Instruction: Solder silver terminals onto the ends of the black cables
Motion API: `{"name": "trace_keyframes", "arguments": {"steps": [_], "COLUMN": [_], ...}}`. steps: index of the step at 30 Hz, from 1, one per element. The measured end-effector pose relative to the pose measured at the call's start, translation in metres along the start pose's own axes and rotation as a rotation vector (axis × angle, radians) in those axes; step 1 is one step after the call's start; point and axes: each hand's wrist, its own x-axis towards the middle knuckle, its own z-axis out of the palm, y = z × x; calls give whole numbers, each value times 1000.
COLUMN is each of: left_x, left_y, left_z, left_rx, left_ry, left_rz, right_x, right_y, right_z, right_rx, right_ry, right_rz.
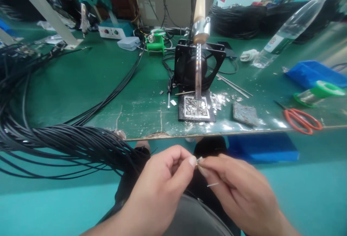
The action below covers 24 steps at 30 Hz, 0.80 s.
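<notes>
Over my lap, my left hand (165, 181) and my right hand (241, 181) meet with their fingertips pinched together. Between them is a tiny metallic piece (199, 160), mostly covered by the fingers; its kind is too small to tell. A thin pale sliver (213, 185) sticks out by the right hand's lower fingers. Beyond the hands, a soldering iron (198, 73) hangs tip-down over a small tray (185, 110) of loose metal bits on the table. Left of my left hand, a thick bundle of black cables (81, 142) droops over the table edge.
A black fan (187, 66) stands behind the tray. To the right lie a grey block (245, 113), orange-handled scissors (300, 120), a solder spool (320, 93) and a blue bin (314, 73). A plastic bottle (292, 29) leans at the back. A green spool (155, 42) stands behind left.
</notes>
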Motion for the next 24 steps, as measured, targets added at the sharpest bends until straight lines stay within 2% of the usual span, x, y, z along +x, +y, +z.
{"name": "trace_keyframes", "arguments": {"steps": [7,17,21,24], "left_x": [-3,-1,-4,-4], "left_y": [-13,-17,-16,-12], "left_z": [6,5,4,4], "left_rx": [155,208,213,190], "left_ry": [136,130,181,163], "left_rz": [127,140,110,99], "right_x": [4,5,3,0], "right_y": [-8,-8,0,2], "right_z": [5,8,2,0], "right_rx": [-40,-206,-196,-20], "right_ry": [58,77,151,101], "right_rz": [73,114,266,371]}}
